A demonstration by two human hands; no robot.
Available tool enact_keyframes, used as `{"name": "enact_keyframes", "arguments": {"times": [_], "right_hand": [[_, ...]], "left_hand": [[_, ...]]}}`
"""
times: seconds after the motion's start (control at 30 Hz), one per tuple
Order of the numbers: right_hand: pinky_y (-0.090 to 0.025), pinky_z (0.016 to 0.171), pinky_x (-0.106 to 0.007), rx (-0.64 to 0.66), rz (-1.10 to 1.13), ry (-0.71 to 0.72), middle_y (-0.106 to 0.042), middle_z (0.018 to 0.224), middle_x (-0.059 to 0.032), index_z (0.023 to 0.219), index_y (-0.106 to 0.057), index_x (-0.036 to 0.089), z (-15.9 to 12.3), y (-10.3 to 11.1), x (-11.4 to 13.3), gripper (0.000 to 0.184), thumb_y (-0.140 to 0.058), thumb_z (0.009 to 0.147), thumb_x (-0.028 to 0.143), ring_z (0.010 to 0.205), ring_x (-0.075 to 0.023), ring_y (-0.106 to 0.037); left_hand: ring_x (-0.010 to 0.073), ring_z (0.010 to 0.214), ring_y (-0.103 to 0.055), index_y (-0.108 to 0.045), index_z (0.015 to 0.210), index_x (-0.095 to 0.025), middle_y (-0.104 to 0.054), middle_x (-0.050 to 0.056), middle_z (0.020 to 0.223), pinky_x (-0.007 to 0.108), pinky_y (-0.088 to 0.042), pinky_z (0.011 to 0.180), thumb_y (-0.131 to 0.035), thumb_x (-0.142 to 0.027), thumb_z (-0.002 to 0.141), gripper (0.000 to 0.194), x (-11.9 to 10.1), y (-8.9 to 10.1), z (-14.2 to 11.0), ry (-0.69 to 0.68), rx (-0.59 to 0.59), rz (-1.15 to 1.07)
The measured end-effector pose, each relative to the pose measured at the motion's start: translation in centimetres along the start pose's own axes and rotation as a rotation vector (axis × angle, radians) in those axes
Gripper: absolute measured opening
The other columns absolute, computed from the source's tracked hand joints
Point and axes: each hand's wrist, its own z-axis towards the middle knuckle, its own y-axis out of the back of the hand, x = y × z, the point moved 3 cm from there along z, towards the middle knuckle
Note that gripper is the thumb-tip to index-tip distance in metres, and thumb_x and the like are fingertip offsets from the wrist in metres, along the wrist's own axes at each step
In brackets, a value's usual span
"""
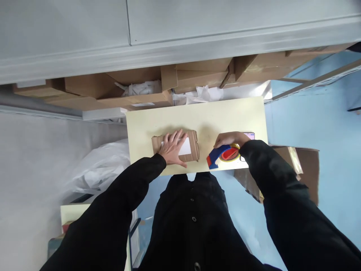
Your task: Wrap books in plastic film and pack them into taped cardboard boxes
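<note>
A small flat cardboard package [193,145] lies on the pale yellow table [197,116], with a white label [185,147] on its upper face. Across the label and cardboard my left hand [172,148] rests flat, fingers spread. My right hand [229,138] is closed around a blue and red tape dispenser [216,153] carrying a roll of yellow tape [230,153]. The dispenser is to the right of the package, apart from it, near the table's front edge. Partly covered by my right wrist, a phone [250,135] lies on the table.
Open cardboard boxes [135,101] with white wrapping material [143,88] stand on a shelf behind the table, under a grey upper shelf [180,49]. A white plastic bag [104,165] is at the left. An open cardboard box [308,169] sits at the right on the blue floor.
</note>
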Motion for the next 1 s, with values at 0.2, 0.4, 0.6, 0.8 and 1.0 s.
{"name": "enact_keyframes", "arguments": {"times": [0.2,0.4,0.6,0.8,1.0], "right_hand": [[-0.048,0.066,-0.028,-0.524,0.022,0.188,-0.072,0.091,-0.0074,0.105,-0.07,0.016,-7.4,-0.6,-1.2,0.036,-0.053,0.08,0.035,0.074,-0.0193,-0.065],[-0.052,0.07,-0.036,-0.916,-0.191,0.267,-0.068,0.105,-0.0137,0.143,-0.037,0.01,-7.7,-5.1,-2.9,0.073,-0.049,0.071,0.019,0.079,-0.0245,-0.065],[-0.053,0.079,-0.042,-1.115,-0.337,0.393,-0.061,0.119,-0.0181,0.145,-0.032,0.015,-5.7,-8.5,-2.7,0.067,-0.045,0.08,0.019,0.101,-0.0292,-0.062],[-0.053,0.077,-0.046,-1.303,-0.571,0.489,-0.066,0.096,-0.0153,0.148,-0.023,0.012,-11.4,-9.0,2.0,0.061,-0.038,0.09,0.02,0.094,-0.0309,-0.063],[-0.052,0.072,-0.037,-1.644,-0.769,0.538,-0.065,0.084,-0.0098,0.144,-0.034,0.016,-19.9,-5.0,8.8,0.052,-0.041,0.094,0.028,0.078,-0.0245,-0.061]], "left_hand": [[0.0383,0.144,-0.006,-0.019,0.149,-0.011,-0.007,0.022,0.157,0.055,-0.003,0.112,-0.057,-0.067,0.072,0.103,0.2,0.8,-1.2,0.002,-0.098,-0.022],[0.0434,0.143,-0.004,-0.019,0.148,-0.007,-0.004,0.027,0.155,0.063,-0.014,0.108,-0.056,-0.049,0.081,0.086,2.5,0.8,-5.1,0.392,-0.261,-0.069],[0.0418,0.143,-0.01,-0.003,0.15,-0.008,-0.006,0.028,0.154,0.063,-0.023,0.107,-0.058,-0.048,0.079,0.098,4.8,-1.4,-8.1,0.567,-0.279,-0.347],[0.0349,0.141,-0.023,0.005,0.148,-0.003,-0.015,0.029,0.152,0.047,-0.024,0.113,-0.057,-0.037,0.081,0.098,5.9,-3.6,-7.1,0.485,-0.288,-0.636],[0.0352,0.143,-0.015,-0.002,0.149,-0.008,-0.019,0.025,0.153,0.051,-0.026,0.112,-0.055,-0.027,0.08,0.089,5.3,-3.4,-7.1,0.42,-0.398,-0.613]]}}
